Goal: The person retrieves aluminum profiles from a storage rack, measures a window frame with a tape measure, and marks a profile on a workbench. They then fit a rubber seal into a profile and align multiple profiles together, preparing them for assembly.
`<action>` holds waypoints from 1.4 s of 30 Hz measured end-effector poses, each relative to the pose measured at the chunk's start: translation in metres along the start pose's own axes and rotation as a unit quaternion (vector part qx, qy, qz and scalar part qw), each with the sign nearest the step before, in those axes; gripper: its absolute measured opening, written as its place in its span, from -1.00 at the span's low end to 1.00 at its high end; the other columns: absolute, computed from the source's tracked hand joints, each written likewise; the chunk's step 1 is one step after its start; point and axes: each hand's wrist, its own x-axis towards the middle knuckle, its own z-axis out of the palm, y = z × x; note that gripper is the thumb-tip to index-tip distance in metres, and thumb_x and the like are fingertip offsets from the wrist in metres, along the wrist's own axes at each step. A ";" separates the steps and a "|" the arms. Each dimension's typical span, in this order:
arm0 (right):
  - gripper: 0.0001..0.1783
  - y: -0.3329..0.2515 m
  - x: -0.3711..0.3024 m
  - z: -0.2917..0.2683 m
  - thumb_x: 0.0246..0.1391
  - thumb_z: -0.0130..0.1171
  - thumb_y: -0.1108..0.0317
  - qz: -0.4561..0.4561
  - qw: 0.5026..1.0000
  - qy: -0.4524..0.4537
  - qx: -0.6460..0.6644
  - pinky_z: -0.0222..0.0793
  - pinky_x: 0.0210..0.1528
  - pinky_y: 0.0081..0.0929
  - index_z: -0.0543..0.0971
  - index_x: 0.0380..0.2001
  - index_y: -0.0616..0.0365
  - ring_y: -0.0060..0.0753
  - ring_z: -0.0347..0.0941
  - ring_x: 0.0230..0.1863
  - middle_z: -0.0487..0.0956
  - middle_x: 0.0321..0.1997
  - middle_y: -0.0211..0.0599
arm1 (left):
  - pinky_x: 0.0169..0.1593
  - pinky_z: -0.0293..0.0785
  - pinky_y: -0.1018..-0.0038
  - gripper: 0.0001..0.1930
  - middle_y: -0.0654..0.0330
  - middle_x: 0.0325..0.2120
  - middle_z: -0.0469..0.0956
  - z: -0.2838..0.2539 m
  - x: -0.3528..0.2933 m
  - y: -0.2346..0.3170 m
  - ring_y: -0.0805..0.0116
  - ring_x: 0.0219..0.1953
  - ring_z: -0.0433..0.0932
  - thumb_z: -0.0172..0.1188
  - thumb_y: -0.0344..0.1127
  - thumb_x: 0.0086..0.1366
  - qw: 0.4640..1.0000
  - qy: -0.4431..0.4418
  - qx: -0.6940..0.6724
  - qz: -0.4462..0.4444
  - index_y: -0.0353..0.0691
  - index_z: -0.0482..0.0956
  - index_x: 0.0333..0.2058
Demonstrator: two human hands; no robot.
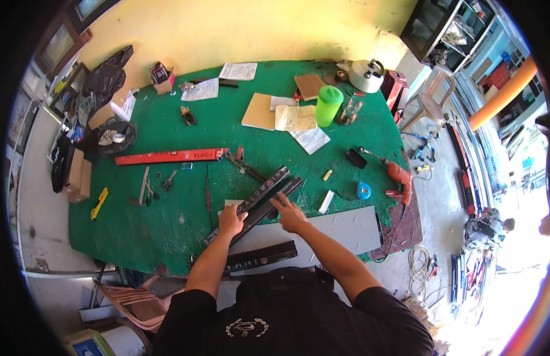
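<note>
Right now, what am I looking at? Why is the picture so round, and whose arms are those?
The picture comes from a camera worn on a person's head, looking down. Its wide lens bends everything round. The arms are that person's own. The left hand and right hand both press flat on long dark metal strips lying slanted over a grey sheet on a green table. Neither hand lifts anything. Also on the table: a red level, a red drill, a green cup, a kettle and papers.

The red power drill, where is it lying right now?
In the head view, the red power drill lies at the green table's right edge, beside a blue tape measure.
</note>
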 end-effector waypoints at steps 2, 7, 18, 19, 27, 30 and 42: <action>0.03 -0.014 0.017 0.004 0.02 0.46 0.32 0.030 0.998 -0.019 0.048 0.42 0.29 0.13 0.15 0.51 -0.22 0.44 0.34 0.34 0.05 0.56 -0.05 | 0.10 0.47 -0.01 -0.53 -0.18 0.04 0.52 0.001 0.001 -0.004 -0.22 0.09 0.53 0.20 0.05 0.43 0.999 -0.005 -0.036 0.001 -0.21 0.52 0.09; -0.27 -0.034 0.040 0.025 0.09 0.35 0.35 0.074 0.995 -0.017 -0.061 0.45 0.18 0.11 0.39 0.34 -0.24 0.26 0.49 0.17 0.09 0.49 -0.03 | -0.10 0.55 0.10 -0.50 -0.07 -0.24 0.61 -0.033 0.014 -0.015 -0.07 -0.23 0.61 -0.04 0.14 0.55 0.984 -0.029 -0.168 0.042 -0.26 0.51 -0.01; -0.39 -0.020 0.039 -0.048 0.01 0.46 -0.07 0.006 0.984 0.078 -0.159 0.38 0.12 -0.06 0.53 -0.09 0.18 -0.06 0.57 0.09 0.69 -0.15 -0.11 | -0.37 0.58 0.39 -0.72 0.19 -0.37 0.59 -0.180 -0.002 0.024 0.43 -0.42 0.62 0.30 -0.28 0.43 0.800 -0.047 -0.598 0.023 -0.21 0.44 -0.02; -0.36 -0.019 0.036 -0.063 0.03 0.45 -0.09 0.098 0.990 0.060 -0.081 0.43 0.09 -0.03 0.51 -0.06 0.21 -0.01 0.60 0.06 0.70 -0.15 -0.06 | -0.35 0.59 0.38 -0.73 0.19 -0.37 0.59 -0.189 -0.003 0.023 0.42 -0.39 0.63 0.29 -0.28 0.44 0.789 -0.018 -0.614 0.030 -0.21 0.45 -0.01; -0.45 -0.063 0.025 -0.129 0.53 -0.06 -0.04 0.039 0.832 0.134 0.536 0.52 -0.28 -0.47 0.38 0.26 0.21 -0.53 0.53 -0.35 0.60 -0.19 -0.32 | -0.33 0.58 0.47 -0.69 0.25 -0.24 0.60 -0.183 0.013 0.095 0.48 -0.33 0.59 0.26 -0.25 0.47 0.686 0.024 -0.726 0.048 -0.13 0.44 0.09; -0.47 -0.088 0.020 -0.144 0.54 -0.09 -0.02 0.010 0.778 0.089 0.622 0.55 -0.20 -0.44 0.36 0.29 0.16 -0.49 0.57 -0.25 0.61 -0.15 -0.29 | -0.26 0.52 0.50 -0.62 0.32 -0.26 0.57 -0.166 0.014 0.132 0.55 -0.30 0.55 0.26 -0.14 0.48 0.698 0.024 -0.714 0.058 -0.13 0.41 0.14; -0.58 -0.123 -0.001 -0.164 0.54 -0.07 0.09 -0.015 0.722 0.103 0.684 0.60 -0.17 -0.39 0.42 0.22 0.15 -0.43 0.60 -0.23 0.63 -0.08 -0.25 | 0.10 0.37 0.53 -0.34 0.36 -0.01 0.43 -0.165 0.009 0.166 0.57 -0.04 0.40 0.29 -0.25 0.46 0.719 0.083 -0.672 0.158 -0.23 0.20 0.40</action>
